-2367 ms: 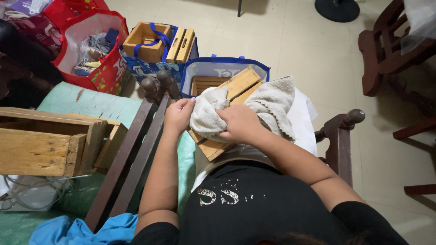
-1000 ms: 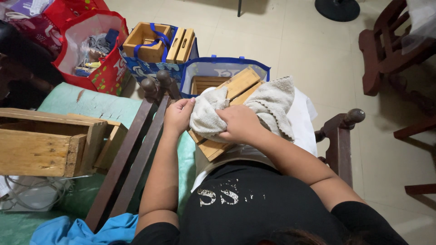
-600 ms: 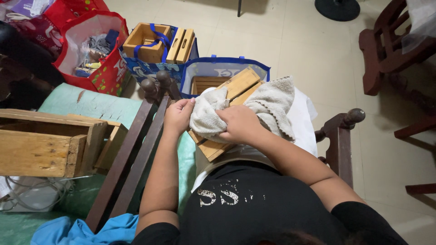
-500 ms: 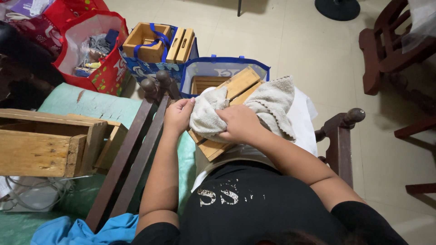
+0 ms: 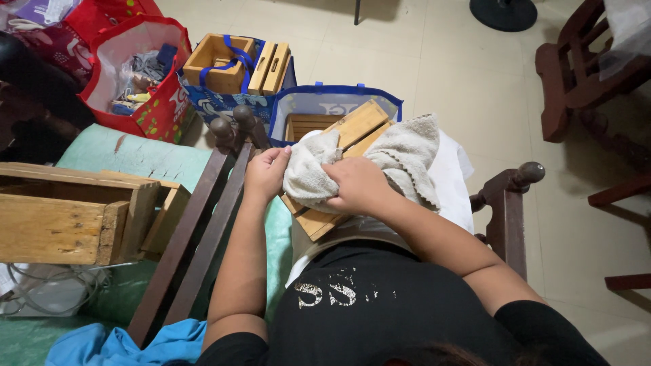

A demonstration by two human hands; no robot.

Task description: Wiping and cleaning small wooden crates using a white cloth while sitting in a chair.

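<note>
Wiping is the job in hand: a person sits in a dark wooden chair (image 5: 508, 203) with a slatted wooden box (image 5: 339, 176) on the lap, over a white cloth (image 5: 451, 183). Both hands press a grey towel (image 5: 366, 163) onto the box. The left hand (image 5: 266, 173) grips the left edge of the box and a corner of the towel, with its fingers curled. The right hand (image 5: 359, 186) is bunched around the middle of the towel and pushes it down on the slats. Most of the box top is hidden under the towel, so I cannot tell how much of it is clean. The near end of the box and its far corner stick out bare, and they look dry and plain. I think the wiping is partway through, because the towel sits only on the middle part. More wooden boxes wait in the blue bag (image 5: 332, 108) just past the knees and in another blue bag (image 5: 230, 74) beside a red bag (image 5: 146, 74). A bigger rough wooden box (image 5: 74, 217) rests on the green cushion (image 5: 135, 159) to the left. It looks like many boxes are left to do.
</note>
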